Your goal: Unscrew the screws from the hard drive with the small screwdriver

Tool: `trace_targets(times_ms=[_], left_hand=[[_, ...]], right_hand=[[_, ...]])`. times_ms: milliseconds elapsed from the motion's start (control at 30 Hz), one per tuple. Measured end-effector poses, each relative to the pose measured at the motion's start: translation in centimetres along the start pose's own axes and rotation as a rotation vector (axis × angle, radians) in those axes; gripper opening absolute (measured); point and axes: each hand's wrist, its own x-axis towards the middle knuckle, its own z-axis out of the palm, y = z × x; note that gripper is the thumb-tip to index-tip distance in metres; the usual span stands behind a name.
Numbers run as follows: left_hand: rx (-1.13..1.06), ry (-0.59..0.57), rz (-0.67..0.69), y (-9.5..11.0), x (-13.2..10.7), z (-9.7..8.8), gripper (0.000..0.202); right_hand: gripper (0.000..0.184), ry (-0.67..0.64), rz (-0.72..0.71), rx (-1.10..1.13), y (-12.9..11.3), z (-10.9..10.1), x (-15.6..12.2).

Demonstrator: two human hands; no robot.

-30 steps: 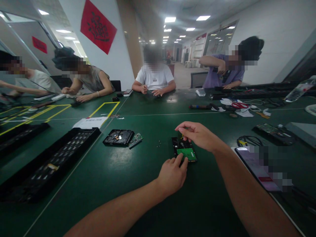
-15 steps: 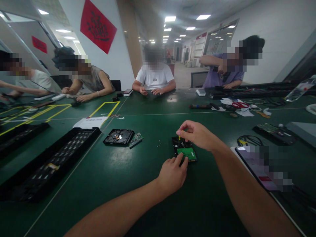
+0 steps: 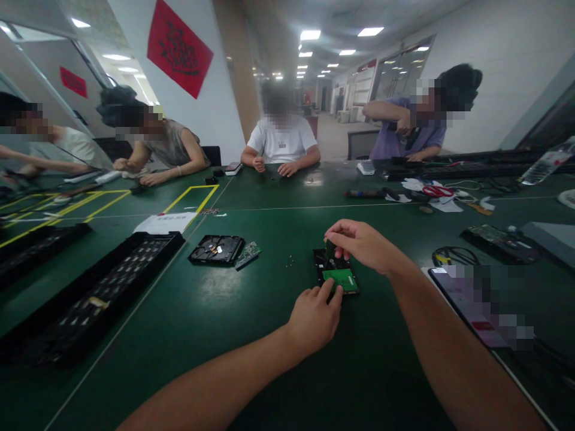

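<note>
A black hard drive (image 3: 318,263) with a green circuit board (image 3: 340,279) lies on the table in front of me. My left hand (image 3: 315,312) steadies it at the near side, fingertips on the board and at its edge. Over the far part of the drive, my right hand (image 3: 353,242) is closed in a pinch around a small screwdriver (image 3: 330,247), of which a dark and yellow piece shows. The screwdriver's tip is too small to make out. Several tiny screws (image 3: 290,261) are scattered left of the drive.
Another drive casing (image 3: 216,249) and a loose circuit board (image 3: 248,255) lie left. Farther left is a long black tray (image 3: 96,293). On the right are a tablet (image 3: 471,311), a cable (image 3: 456,256) and another drive (image 3: 501,242). Several people sit across the table.
My right hand has shifted slightly and its fingers have turned around the screwdriver, showing more of its dark part. My left hand and the hard drive stay in place.
</note>
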Motion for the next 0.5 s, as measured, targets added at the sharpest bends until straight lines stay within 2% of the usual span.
trace_targets(times_ms=[133, 333, 500], left_hand=[[0.002, -0.001, 0.004, -0.02, 0.00, 0.05, 0.053], [-0.004, -0.001, 0.003, 0.03, 0.14, 0.20, 0.053], [0.006, 0.001, 0.004, 0.10, 0.13, 0.16, 0.052]], right_hand=[[0.036, 0.082, 0.014, -0.070, 0.43, -0.07, 0.08], [0.026, 0.063, -0.028, -0.048, 0.36, 0.26, 0.15], [0.039, 0.031, -0.011, -0.084, -0.14, 0.28, -0.14]])
